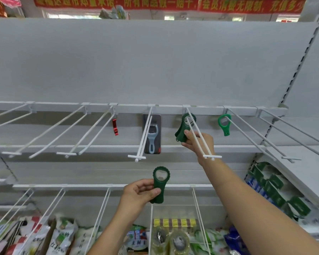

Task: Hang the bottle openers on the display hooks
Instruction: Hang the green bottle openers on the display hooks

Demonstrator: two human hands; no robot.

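- The left hand (140,190) is low in front of the shelving, below the upper rail (99,106). Its grip is closed round the handle of a dark green bottle opener (160,181), with the thumb across the front. The ring end points up, clear of every hook.
- The right hand (199,142) reaches up to a hook (212,156) right of the middle of the upper rail. Its grip pinches the handle end of a second dark green opener (182,131) between thumb and fingertips.
- The ring of that second dark green opener is threaded over the hook's two wires, close to the rail at the back. Its handle slants down and to the left. I cannot tell whether one opener or two lie together there.
- A light green opener (224,124) hangs by its ring at the back of the neighbouring hook (291,159), toward the right end of the rail.
- A small red opener (115,127) hangs at the back of a hook left of the middle.
- Between the red opener and the right hand, a pale blue tool (152,137) on a dark card (157,120) hangs at the back of its own hook.
- The grey back panel (155,61) rises bare above the rail.
- A lower row of hooks (107,199) runs under the hands, with food packets (63,234) beneath it.
- Green and white boxes (276,188) lie on the shelf at the right edge.
- A red banner (155,2) crosses the top.
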